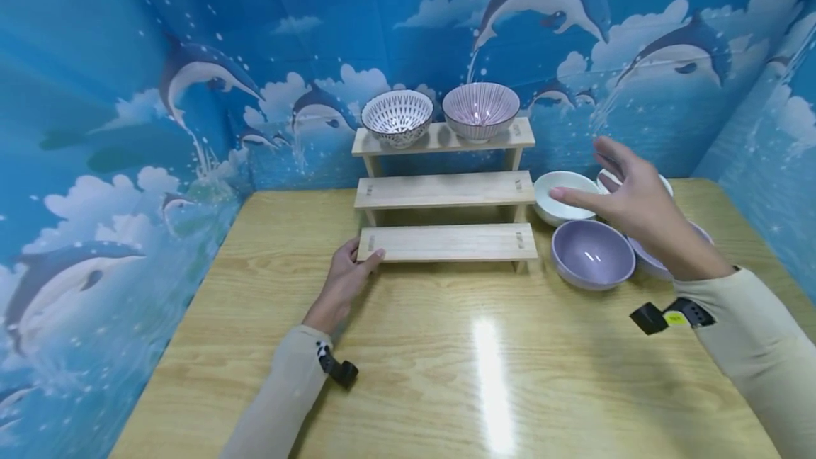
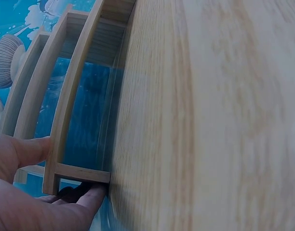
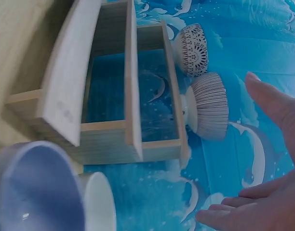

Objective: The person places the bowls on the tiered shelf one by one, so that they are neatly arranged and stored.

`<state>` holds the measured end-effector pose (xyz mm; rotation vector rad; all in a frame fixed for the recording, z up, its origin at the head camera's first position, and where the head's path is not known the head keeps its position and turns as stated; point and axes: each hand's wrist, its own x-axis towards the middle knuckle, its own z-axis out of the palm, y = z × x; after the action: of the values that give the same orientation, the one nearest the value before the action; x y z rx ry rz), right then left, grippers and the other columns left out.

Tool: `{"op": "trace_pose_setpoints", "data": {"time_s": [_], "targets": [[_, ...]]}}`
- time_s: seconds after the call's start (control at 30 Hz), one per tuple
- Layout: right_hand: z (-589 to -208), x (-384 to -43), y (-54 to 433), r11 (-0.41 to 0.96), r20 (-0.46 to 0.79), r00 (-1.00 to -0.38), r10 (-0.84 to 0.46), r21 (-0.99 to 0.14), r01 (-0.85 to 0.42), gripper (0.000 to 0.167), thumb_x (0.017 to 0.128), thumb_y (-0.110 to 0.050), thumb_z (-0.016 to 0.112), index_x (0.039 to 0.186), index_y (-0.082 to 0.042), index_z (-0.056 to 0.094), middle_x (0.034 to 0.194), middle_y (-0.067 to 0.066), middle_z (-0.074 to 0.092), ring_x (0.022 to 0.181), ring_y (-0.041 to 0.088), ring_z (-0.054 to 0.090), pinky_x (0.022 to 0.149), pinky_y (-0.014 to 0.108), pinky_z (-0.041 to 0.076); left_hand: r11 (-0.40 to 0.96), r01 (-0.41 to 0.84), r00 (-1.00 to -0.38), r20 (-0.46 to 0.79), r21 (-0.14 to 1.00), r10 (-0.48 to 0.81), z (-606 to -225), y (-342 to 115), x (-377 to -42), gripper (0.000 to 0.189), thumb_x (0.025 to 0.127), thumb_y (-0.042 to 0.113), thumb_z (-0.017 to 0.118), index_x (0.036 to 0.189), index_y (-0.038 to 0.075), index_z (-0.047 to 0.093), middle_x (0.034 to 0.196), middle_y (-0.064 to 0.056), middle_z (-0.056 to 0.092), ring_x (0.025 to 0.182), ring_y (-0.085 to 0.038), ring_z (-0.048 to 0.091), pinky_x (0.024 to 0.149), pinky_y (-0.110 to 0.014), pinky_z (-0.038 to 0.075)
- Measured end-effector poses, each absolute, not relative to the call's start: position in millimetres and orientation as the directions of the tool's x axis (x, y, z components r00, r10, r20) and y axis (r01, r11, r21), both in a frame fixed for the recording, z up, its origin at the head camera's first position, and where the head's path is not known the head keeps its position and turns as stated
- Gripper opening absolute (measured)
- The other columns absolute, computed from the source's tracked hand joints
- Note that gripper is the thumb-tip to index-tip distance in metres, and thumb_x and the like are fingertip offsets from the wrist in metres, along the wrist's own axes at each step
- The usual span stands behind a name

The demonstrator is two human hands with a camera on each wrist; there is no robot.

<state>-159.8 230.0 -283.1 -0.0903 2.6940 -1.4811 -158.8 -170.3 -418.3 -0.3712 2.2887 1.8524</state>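
A three-step wooden display stand [image 1: 446, 243] stands on the table. My left hand [image 1: 344, 278] grips the left end of its lowest step, thumb on the board and fingers at the end support [image 2: 82, 173]. Two bowls sit on the top step: a black-and-white patterned bowl [image 1: 397, 119] at left and a purple-striped bowl [image 1: 481, 113] at right. My right hand [image 1: 637, 197] hovers with spread fingers, holding nothing. In the head view it overlaps a white bowl [image 1: 554, 207] and partly hides another pale bowl behind it. A plain purple bowl [image 1: 593, 255] stands nearer the front.
Another purple bowl [image 1: 653, 261] shows partly behind my right wrist. The bowls are close to the stand's right side. A blue dolphin-print curtain [image 1: 382, 20] hangs behind and along both sides of the wooden table [image 1: 408, 353].
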Motion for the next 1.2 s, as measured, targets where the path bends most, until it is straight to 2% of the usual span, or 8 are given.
{"op": "trace_pose_setpoints", "data": {"time_s": [0.47,0.53,0.6,0.73,0.97,1.07,1.1,1.2], "targets": [[-327,-114,265,0.557,-0.082,-0.995,-0.053,-0.830,0.039,0.109,0.091,-0.036,0.078,0.163,-0.013,0.000,0.167,0.020,0.010,0.148,0.050,0.018,0.109,0.067,0.031,0.211,-0.307,-0.952,-0.295,0.928,-0.085,-417,-170,-158,0.071,0.101,0.027,0.066,0.158,0.007,0.029,0.154,-0.012,0.044,0.135,-0.024,0.049,0.111,-0.039,0.044],[-332,-109,269,0.568,-0.071,-0.996,-0.050,-0.822,0.030,0.107,0.091,-0.035,0.078,0.163,-0.011,0.003,0.166,0.021,0.011,0.147,0.051,0.020,0.112,0.058,0.033,0.209,-0.306,-0.952,-0.294,0.929,-0.085,-417,-170,-158,0.071,0.101,0.027,0.066,0.158,0.006,0.029,0.154,-0.012,0.044,0.135,-0.024,0.049,0.111,-0.039,0.044],[-336,-104,272,0.567,-0.056,-0.997,-0.052,-0.824,0.016,0.106,0.091,-0.032,0.078,0.163,-0.010,0.004,0.166,0.023,0.012,0.147,0.050,0.021,0.115,0.038,0.037,0.209,-0.305,-0.952,-0.293,0.929,-0.085,-418,-171,-158,0.071,0.101,0.026,0.066,0.158,0.006,0.029,0.154,-0.012,0.044,0.135,-0.024,0.048,0.111,-0.038,0.043],[-344,-95,277,0.555,-0.027,-0.999,-0.040,-0.832,0.000,0.104,0.090,-0.028,0.080,0.163,-0.007,0.008,0.165,0.026,0.014,0.146,0.049,0.022,0.099,0.003,0.037,0.211,-0.303,-0.953,-0.293,0.929,-0.081,-417,-170,-158,0.071,0.101,0.027,0.065,0.158,0.006,0.028,0.155,-0.012,0.043,0.135,-0.023,0.048,0.111,-0.039,0.044],[-356,-82,285,0.553,0.016,-0.999,-0.034,-0.832,-0.032,0.092,0.087,-0.021,0.084,0.158,-0.007,0.028,0.160,0.031,0.023,0.141,0.055,0.028,0.092,0.006,0.045,0.212,-0.314,-0.949,-0.302,0.925,-0.089,-416,-169,-158,0.072,0.101,0.027,0.066,0.159,0.007,0.028,0.154,-0.011,0.044,0.134,-0.023,0.049,0.111,-0.038,0.044],[-361,-79,287,0.534,0.006,-0.999,-0.044,-0.845,-0.029,0.095,0.087,-0.018,0.083,0.159,-0.003,0.024,0.159,0.035,0.020,0.136,0.061,0.031,0.084,0.006,0.047,0.217,-0.310,-0.951,-0.298,0.926,-0.087,-417,-170,-158,0.072,0.101,0.027,0.066,0.159,0.007,0.028,0.155,-0.011,0.043,0.135,-0.023,0.048,0.111,-0.039,0.043],[-363,-78,288,0.523,0.001,-0.999,-0.050,-0.852,-0.027,0.096,0.087,-0.016,0.082,0.159,-0.001,0.021,0.158,0.037,0.019,0.135,0.062,0.031,0.078,0.000,0.042,0.214,-0.304,-0.952,-0.293,0.928,-0.083,-417,-169,-159,0.071,0.101,0.026,0.065,0.159,0.006,0.028,0.155,-0.012,0.043,0.135,-0.024,0.048,0.111,-0.039,0.044],[-368,-77,290,0.513,-0.040,-0.997,-0.059,-0.859,0.004,0.098,0.089,-0.018,0.081,0.160,0.000,0.016,0.160,0.036,0.014,0.136,0.062,0.029,0.078,0.002,0.044,0.214,-0.295,-0.955,-0.283,0.931,-0.084,-418,-169,-159,0.069,0.101,0.025,0.065,0.158,0.006,0.030,0.153,-0.012,0.046,0.133,-0.024,0.050,0.110,-0.040,0.044]]}}
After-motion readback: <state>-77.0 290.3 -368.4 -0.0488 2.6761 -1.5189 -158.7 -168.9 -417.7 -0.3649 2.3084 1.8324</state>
